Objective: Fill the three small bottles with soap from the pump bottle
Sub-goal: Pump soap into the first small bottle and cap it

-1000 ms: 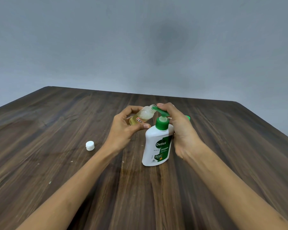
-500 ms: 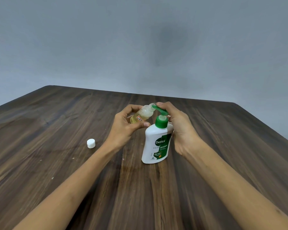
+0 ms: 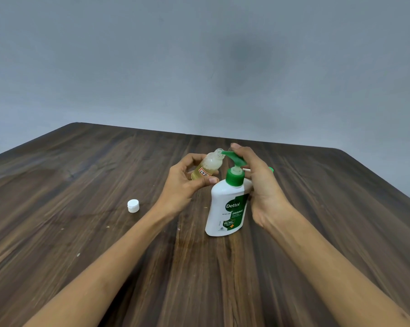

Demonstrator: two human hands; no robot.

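Note:
A white pump bottle (image 3: 225,208) with a green label and a green pump head stands upright at the table's middle. My right hand (image 3: 258,185) wraps its far side, fingers resting on top of the pump head. My left hand (image 3: 187,182) holds a small clear bottle (image 3: 207,166) tilted, its open mouth touching the green spout. Yellowish liquid fills the small bottle's lower part. A bit of another green-capped item (image 3: 270,170) peeks out behind my right hand; the rest of it is hidden.
A small white cap (image 3: 133,205) lies on the dark wooden table (image 3: 81,185) to the left of my left wrist. The table's far edge meets a grey wall, and its right edge slants down at the right.
The pump head has risen from its pressed-down position to fully up. The small bottle has stayed at the spout, lifted slightly with it. The white cap has not moved.

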